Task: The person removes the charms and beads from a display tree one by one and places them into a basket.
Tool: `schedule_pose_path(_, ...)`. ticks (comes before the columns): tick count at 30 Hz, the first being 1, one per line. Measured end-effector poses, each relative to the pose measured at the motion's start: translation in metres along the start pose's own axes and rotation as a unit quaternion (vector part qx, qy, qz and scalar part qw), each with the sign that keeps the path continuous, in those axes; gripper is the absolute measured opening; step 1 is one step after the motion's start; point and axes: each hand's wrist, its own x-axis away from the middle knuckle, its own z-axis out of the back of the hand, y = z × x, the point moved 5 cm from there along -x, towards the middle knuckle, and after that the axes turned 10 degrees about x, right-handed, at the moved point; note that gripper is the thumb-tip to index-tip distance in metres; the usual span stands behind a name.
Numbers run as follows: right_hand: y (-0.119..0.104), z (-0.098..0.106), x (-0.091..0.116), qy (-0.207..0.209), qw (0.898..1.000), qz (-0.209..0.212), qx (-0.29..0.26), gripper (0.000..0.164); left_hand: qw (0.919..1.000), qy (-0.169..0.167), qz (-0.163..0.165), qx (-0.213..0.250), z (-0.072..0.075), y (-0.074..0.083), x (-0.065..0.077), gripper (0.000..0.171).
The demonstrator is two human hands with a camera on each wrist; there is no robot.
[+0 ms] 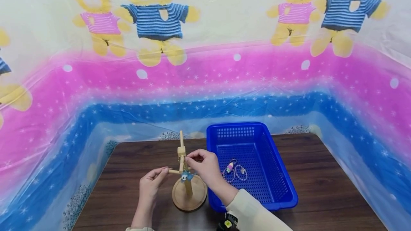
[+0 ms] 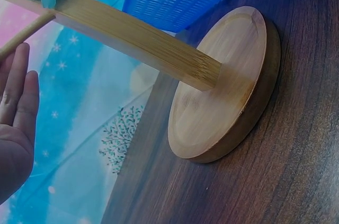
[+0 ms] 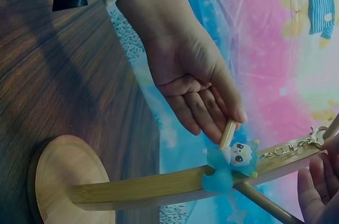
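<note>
A wooden stand with a round base, an upright post and side pegs stands on the table. My left hand pinches the end of the left peg between thumb and fingers. A keychain with a small blue-and-white figure hangs against the front of the post. Its metal chain leads up to a ring near the upper part of the post. At that ring, my right hand pinches with thumb and forefinger; its other fingers are loosely curled.
Right of the stand, a blue plastic basket holds a beaded cord and another looped cord. Below them is a dark wood-grain table. A printed curtain with bears surrounds its back and sides.
</note>
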Motion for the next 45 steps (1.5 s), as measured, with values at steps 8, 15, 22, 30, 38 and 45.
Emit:
schedule_pose_path(8,-0.001,0.0,0.0,-0.006,1.0,-0.002,0.016,0.01,1.0,0.0,-0.004,-0.007,0.0,0.0,0.0,0.014)
schedule_pose_path(15,-0.004,0.0,0.002,-0.02,1.0,0.006,0.009,0.012,0.9999,0.001,-0.005,-0.016,-0.001,0.0,0.0,0.011)
schedule_pose_path(22,-0.005,0.002,0.003,-0.026,1.0,0.01,0.009,0.012,0.9999,-0.004,-0.007,-0.01,-0.001,-0.001,0.001,0.014)
schedule_pose_path(30,-0.006,0.003,0.005,-0.036,0.999,0.008,0.007,0.009,0.9994,-0.024,-0.018,0.018,-0.002,0.0,0.002,0.025)
schedule_pose_path(38,-0.01,0.003,0.01,-0.048,0.999,0.005,0.001,0.008,0.9998,-0.014,-0.017,-0.001,-0.001,0.0,0.002,0.019)
schedule_pose_path(45,-0.017,0.006,0.016,-0.065,0.998,0.006,-0.011,0.01,0.9996,-0.016,-0.023,0.008,-0.001,0.001,0.002,0.026)
